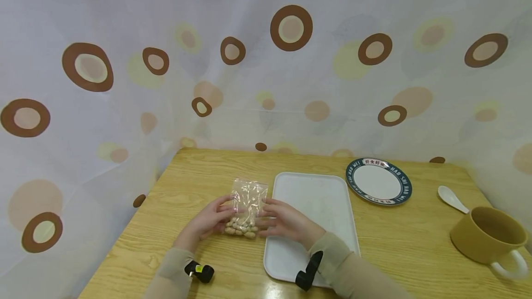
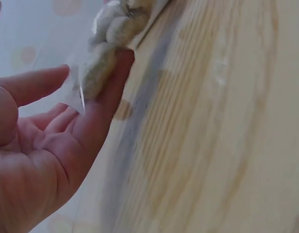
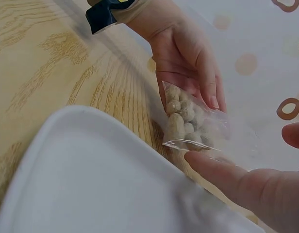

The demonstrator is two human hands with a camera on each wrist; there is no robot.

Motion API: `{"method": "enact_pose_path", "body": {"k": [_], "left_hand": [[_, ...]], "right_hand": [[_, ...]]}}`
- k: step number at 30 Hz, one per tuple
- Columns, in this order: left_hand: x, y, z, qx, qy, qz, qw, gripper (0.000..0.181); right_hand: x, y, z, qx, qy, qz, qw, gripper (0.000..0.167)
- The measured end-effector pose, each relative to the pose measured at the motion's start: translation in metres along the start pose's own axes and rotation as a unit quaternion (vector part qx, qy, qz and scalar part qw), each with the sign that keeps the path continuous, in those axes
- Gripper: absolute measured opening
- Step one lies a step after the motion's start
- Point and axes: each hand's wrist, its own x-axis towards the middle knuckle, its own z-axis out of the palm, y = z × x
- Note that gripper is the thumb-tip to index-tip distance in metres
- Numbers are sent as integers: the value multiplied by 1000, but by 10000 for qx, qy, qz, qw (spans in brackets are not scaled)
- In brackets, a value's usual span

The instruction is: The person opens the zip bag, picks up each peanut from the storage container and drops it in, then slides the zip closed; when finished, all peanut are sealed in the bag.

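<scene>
A clear zip bag (image 1: pixel 249 197) with several peanuts (image 1: pixel 241 229) in its lower part is between the two hands, left of a white tray (image 1: pixel 309 197). My left hand (image 1: pixel 206 220) holds the bag's left side. In the right wrist view, that hand's thumb lies over the bag and its fingers go beneath it. My right hand (image 1: pixel 291 222) is at the bag's other side, over the tray's left edge. Its index finger (image 3: pixel 222 174) stretches along the bag's edge, thumb spread apart. Whether that finger presses the plastic is unclear.
Behind the tray on the right lies a plate (image 1: pixel 379 181) with a dark patterned rim. Farther right are a white spoon (image 1: pixel 453 199) and a mustard-coloured mug (image 1: pixel 478 239) with a white handle. A spotted cloth (image 1: pixel 257 68) hangs around the wooden table (image 1: pixel 208 165).
</scene>
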Motion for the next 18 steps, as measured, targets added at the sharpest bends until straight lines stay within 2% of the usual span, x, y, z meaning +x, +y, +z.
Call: {"method": "enact_pose_path", "body": {"k": [4, 12, 18], "left_hand": [[-6, -1, -3, 80, 222, -64, 9997, 58], [-9, 5, -8, 300, 362, -66, 9989, 61], [-10, 11, -6, 506, 754, -224, 9956, 58]], "right_hand": [[1, 2, -1, 62, -53, 27, 10000, 62], [4, 2, -4, 259, -52, 68, 9996, 68], [7, 2, -5, 401, 2, 20, 9992, 69]]}}
